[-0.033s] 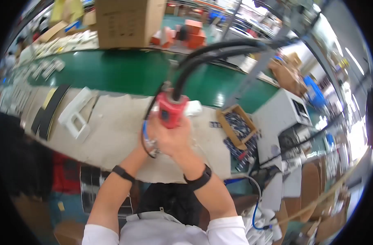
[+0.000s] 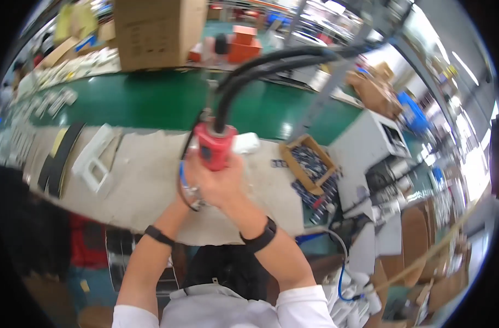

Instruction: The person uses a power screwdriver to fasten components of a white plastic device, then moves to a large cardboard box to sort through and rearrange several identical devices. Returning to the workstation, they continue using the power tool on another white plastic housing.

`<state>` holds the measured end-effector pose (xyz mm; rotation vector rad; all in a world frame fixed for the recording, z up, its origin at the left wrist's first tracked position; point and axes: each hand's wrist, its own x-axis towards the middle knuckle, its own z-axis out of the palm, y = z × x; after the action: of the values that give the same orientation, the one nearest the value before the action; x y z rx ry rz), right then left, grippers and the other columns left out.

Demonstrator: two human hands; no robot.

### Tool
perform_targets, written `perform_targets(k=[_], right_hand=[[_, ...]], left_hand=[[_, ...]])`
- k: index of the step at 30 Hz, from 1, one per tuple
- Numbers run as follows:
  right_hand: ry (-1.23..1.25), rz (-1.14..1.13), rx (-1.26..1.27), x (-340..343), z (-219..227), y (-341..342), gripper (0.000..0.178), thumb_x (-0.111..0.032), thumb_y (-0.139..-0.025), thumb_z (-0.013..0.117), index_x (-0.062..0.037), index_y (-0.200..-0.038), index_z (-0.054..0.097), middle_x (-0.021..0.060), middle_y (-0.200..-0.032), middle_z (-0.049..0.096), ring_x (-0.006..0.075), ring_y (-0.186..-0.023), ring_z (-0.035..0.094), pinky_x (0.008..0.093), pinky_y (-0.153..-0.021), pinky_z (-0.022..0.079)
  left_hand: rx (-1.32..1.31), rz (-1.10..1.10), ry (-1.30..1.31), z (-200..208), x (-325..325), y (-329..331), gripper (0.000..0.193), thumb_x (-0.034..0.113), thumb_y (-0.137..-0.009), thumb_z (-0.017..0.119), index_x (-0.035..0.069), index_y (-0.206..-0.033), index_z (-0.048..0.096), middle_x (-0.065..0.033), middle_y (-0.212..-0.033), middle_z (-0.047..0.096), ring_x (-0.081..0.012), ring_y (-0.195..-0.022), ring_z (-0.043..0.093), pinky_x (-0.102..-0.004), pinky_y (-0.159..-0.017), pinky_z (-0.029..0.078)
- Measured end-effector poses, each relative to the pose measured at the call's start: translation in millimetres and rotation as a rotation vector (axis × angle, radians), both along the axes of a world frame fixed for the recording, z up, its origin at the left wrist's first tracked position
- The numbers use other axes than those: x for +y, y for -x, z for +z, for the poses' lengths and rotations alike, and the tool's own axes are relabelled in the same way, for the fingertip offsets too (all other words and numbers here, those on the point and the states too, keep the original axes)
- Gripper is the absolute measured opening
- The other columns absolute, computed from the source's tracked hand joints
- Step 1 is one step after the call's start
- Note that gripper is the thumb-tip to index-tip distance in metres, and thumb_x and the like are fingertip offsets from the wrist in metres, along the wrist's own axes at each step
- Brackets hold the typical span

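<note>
Over the middle of the worktable, my right hand (image 2: 223, 181) is wrapped round a red hand-held tool (image 2: 214, 147). Thick black hoses run from its top up toward the right, and a thin dark cable loops down its left side. My left hand (image 2: 191, 174) is closed beside it on the left, largely behind the tool and the other hand. It seems to grip the tool too, near a blue and metallic fitting (image 2: 192, 191), but its fingers are blurred. The tool's lower end is hidden by my hands. Just beyond it lies a small white piece (image 2: 246, 143).
A beige sheet (image 2: 134, 186) covers the worktable. At left lie a white frame-like plastic part (image 2: 91, 158) and dark strips (image 2: 61, 158). On the right stand an open carton (image 2: 326, 180) of small dark parts and a white machine (image 2: 358, 142). Behind runs a green surface (image 2: 151, 98) with a large cardboard box (image 2: 151, 33).
The whole scene has shifted slightly left in the picture, the hands and tool with it. My grip looks the same.
</note>
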<state>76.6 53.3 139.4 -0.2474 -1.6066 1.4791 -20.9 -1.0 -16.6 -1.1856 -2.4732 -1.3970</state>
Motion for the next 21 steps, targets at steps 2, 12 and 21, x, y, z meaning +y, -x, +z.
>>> perform_targets(k=[2,12,21], right_hand=[[0.1,0.042,0.026,10.1,8.0,-8.6,0.011,-0.01,-0.085,0.066,-0.0017,-0.086,0.06,-0.0027,-0.073,0.059,0.0049,-0.067,0.054,0.0246,-0.057,0.044],[-0.229,-0.375,0.367,63.7,86.3,-73.6,0.022,-0.009,-0.072,0.068,0.002,-0.087,0.056,0.0238,-0.071,0.059,0.0416,-0.068,0.059,0.0409,-0.062,0.047],[-0.126,-0.222,0.067,48.5,81.0,-92.3,0.022,-0.009,-0.072,0.066,0.0038,-0.08,0.05,0.0251,-0.068,0.059,0.045,-0.071,0.058,0.0457,-0.062,0.046]], left_hand=[[0.014,-0.114,-0.047,-5.7,-2.5,9.7,0.068,0.024,-0.084,0.063,0.0,-0.139,0.031,-0.0162,-0.128,0.05,-0.0284,-0.117,0.05,-0.0389,-0.097,0.042],[-0.556,-0.389,0.011,19.8,-135.0,-9.6,0.078,0.002,-0.065,0.06,-0.002,-0.14,0.037,-0.016,-0.139,0.043,-0.0287,-0.125,0.046,-0.0406,-0.102,0.04],[-0.491,-1.402,0.306,53.6,-1.4,-260.3,0.053,0.003,-0.073,0.074,0.001,-0.124,0.056,-0.008,-0.125,0.058,-0.0222,-0.11,0.057,-0.0374,-0.097,0.042]])
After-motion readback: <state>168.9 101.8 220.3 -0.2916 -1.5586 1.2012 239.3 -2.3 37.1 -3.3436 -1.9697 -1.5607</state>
